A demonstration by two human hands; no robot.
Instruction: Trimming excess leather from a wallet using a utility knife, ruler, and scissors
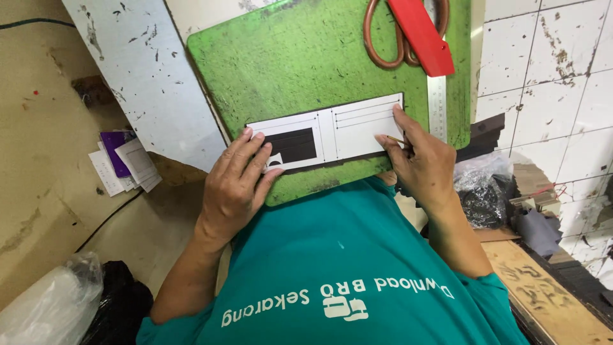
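Note:
A scuffed green cutting board [306, 57] rests against my teal shirt. On it lies a white card template [354, 128] with printed lines, placed over a dark sheet [295, 145] that shows through a cut-out window and along the lower edge. My left hand [236, 185] presses flat on the template's left end and grips the board's near edge. My right hand [421, 160] rests at the template's right end, index finger on its edge, pinching a thin pointed stick [396, 138] whose tip touches the card.
Copper-handled scissors [383, 38], a red flat tool [421, 35] and a steel ruler [437, 108] lie at the board's far right. Purple and white cards [121, 163] sit at left, plastic bags [51, 306] lower left, a black bag [482, 191] and wooden board [543, 294] at right.

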